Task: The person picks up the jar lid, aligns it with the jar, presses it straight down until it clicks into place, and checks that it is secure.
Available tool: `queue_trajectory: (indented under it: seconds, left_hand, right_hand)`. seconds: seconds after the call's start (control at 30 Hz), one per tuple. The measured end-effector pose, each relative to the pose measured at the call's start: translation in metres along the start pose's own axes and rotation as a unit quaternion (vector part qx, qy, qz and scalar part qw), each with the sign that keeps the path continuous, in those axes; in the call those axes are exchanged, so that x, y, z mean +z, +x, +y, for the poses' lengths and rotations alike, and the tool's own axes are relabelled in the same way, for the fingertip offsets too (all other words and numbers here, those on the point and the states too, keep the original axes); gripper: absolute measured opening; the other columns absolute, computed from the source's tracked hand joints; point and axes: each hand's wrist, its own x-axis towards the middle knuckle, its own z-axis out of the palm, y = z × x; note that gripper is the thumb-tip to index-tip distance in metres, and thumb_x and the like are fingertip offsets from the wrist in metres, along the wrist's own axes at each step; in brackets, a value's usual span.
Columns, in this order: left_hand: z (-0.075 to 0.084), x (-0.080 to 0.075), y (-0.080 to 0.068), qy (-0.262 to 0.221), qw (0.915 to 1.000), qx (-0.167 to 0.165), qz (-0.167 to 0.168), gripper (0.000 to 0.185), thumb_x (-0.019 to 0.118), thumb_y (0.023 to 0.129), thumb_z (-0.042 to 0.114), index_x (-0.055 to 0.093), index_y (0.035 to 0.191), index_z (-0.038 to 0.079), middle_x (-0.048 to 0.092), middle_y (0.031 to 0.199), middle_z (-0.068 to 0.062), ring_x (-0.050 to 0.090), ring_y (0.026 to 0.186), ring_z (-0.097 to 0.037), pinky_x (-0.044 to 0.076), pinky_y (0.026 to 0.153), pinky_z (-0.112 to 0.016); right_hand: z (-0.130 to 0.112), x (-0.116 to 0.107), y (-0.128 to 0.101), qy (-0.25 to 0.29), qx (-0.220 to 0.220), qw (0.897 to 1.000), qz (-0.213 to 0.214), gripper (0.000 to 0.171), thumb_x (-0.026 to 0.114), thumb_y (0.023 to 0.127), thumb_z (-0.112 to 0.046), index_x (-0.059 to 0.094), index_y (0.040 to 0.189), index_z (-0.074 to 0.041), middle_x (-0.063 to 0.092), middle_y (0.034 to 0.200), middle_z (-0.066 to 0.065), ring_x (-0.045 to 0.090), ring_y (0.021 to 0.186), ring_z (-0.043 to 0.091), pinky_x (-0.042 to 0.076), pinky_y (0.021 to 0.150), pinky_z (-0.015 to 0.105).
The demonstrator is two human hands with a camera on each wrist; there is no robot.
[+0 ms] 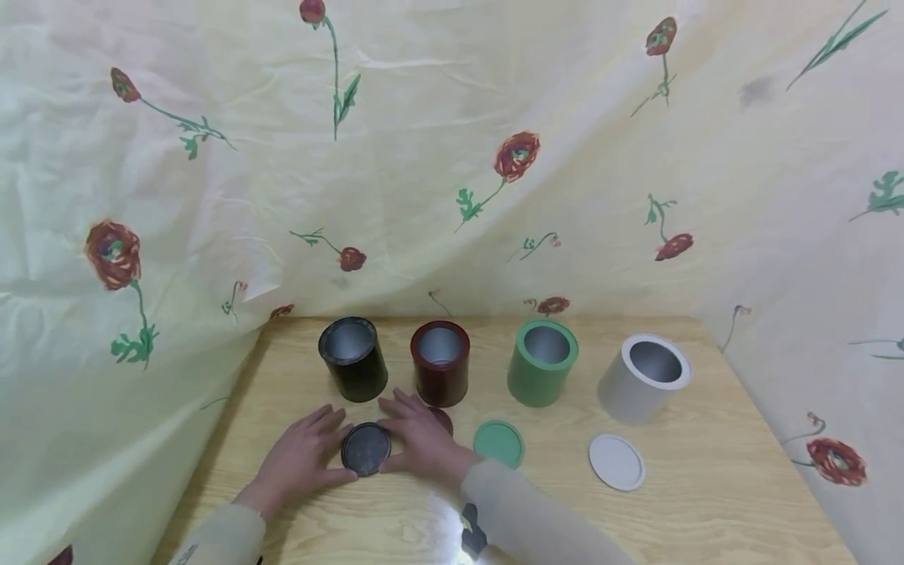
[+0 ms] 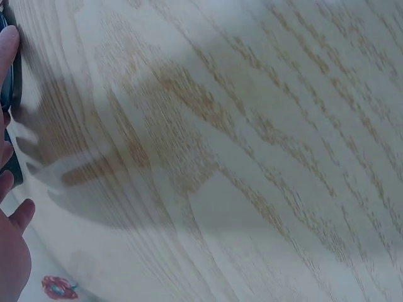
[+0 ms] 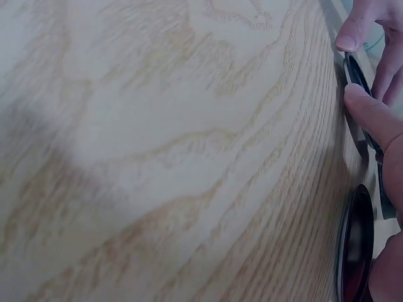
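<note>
A black lid (image 1: 366, 449) lies flat on the wooden table (image 1: 706, 502), in front of the black tin (image 1: 352, 359) and the dark red tin (image 1: 440, 362). My left hand (image 1: 332, 453) holds its left rim between thumb and forefinger, and my right hand (image 1: 395, 439) holds its right rim the same way. In the right wrist view a fingertip and thumb (image 3: 371, 116) press the black lid's edge (image 3: 354, 75). The left wrist view shows only a fingertip (image 2: 7, 44) on the lid's edge (image 2: 14, 94). A dark red lid (image 1: 445, 416) is half hidden behind my right hand.
All the tins stand open in a row at the back, with a green tin (image 1: 541, 362) and a grey-white tin (image 1: 644, 378) on the right. A green lid (image 1: 498, 443) and a white lid (image 1: 617, 462) lie before them. Flowered cloth (image 1: 452, 157) walls the table.
</note>
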Motion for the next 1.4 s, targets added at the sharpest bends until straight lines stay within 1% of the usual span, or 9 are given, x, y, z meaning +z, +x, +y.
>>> queue_trajectory:
  seconds: [0.1,0.23,0.43,0.63,0.87,1.1,1.27,1.4]
  left_hand:
    - [0.000,-0.003,-0.001,0.001,1.0000,0.003,0.009,0.083,0.079,0.084,0.072,0.073,0.138,0.009,0.060,0.154,-0.016,0.051,0.145,-0.045,0.046,0.113,-0.064]
    - [0.000,-0.011,-0.002,0.006,0.9997,0.008,0.021,0.087,0.078,0.082,0.074,0.072,0.139,0.008,0.060,0.154,-0.015,0.051,0.145,-0.044,0.048,0.112,-0.063]
    - [0.001,-0.030,-0.003,0.012,0.9984,0.022,0.051,0.087,0.085,0.077,0.070,0.074,0.135,0.007,0.061,0.152,-0.017,0.054,0.142,-0.045,0.051,0.108,-0.064]
    - [0.002,-0.048,0.000,0.015,0.9967,0.031,0.074,0.084,0.090,0.072,0.067,0.076,0.133,0.010,0.062,0.151,-0.018,0.054,0.141,-0.046,0.051,0.107,-0.067]
    - [0.004,-0.070,0.003,0.020,0.9958,0.031,0.084,0.084,0.092,0.071,0.064,0.076,0.134,0.011,0.060,0.153,-0.017,0.052,0.143,-0.046,0.050,0.107,-0.068]
    - [0.003,-0.086,0.008,0.034,0.9909,0.047,0.122,0.083,0.094,0.070,0.062,0.077,0.133,0.009,0.062,0.151,-0.017,0.054,0.142,-0.046,0.051,0.106,-0.067]
    - [0.003,-0.097,0.013,0.049,0.9902,0.052,0.120,0.082,0.091,0.072,0.064,0.077,0.132,0.010,0.062,0.151,-0.018,0.054,0.142,-0.046,0.050,0.108,-0.066]
    - [0.003,-0.108,0.019,0.052,0.9889,0.060,0.126,0.082,0.092,0.071,0.063,0.078,0.131,0.009,0.061,0.151,-0.018,0.054,0.141,-0.047,0.050,0.109,-0.065]
  right_hand:
    - [0.000,0.000,0.000,-0.006,-0.008,1.000,0.005,0.071,0.090,0.086,-0.046,0.068,0.146,-0.015,0.042,0.170,0.001,0.022,0.164,0.030,0.018,0.133,0.048]
    - [-0.002,-0.005,0.000,-0.001,-0.017,1.000,0.010,0.072,0.089,0.087,-0.047,0.066,0.147,-0.015,0.041,0.170,0.001,0.022,0.164,0.030,0.018,0.133,0.048]
    - [-0.009,-0.019,0.004,0.002,-0.024,1.000,0.012,0.072,0.089,0.088,-0.046,0.066,0.148,-0.015,0.038,0.172,0.001,0.020,0.164,0.027,0.020,0.132,0.048]
    - [-0.019,-0.035,0.005,-0.007,-0.022,1.000,0.018,0.075,0.089,0.086,-0.048,0.064,0.150,-0.017,0.036,0.173,0.000,0.019,0.164,0.026,0.022,0.132,0.049]
    - [-0.028,-0.055,0.007,0.006,-0.039,0.999,0.036,0.076,0.090,0.086,-0.044,0.064,0.150,-0.013,0.037,0.172,0.004,0.022,0.163,0.030,0.025,0.131,0.052]
    - [-0.030,-0.071,0.012,0.001,-0.071,0.995,0.069,0.076,0.092,0.085,-0.042,0.065,0.148,-0.010,0.040,0.170,0.008,0.029,0.160,0.035,0.030,0.128,0.055]
    - [-0.032,-0.082,0.013,0.012,-0.087,0.992,0.087,0.076,0.094,0.083,-0.038,0.066,0.146,-0.006,0.043,0.168,0.013,0.032,0.159,0.041,0.035,0.125,0.059]
    - [-0.036,-0.093,0.015,0.016,-0.087,0.992,0.092,0.075,0.094,0.084,-0.037,0.065,0.146,-0.006,0.043,0.168,0.014,0.031,0.158,0.041,0.038,0.123,0.059]
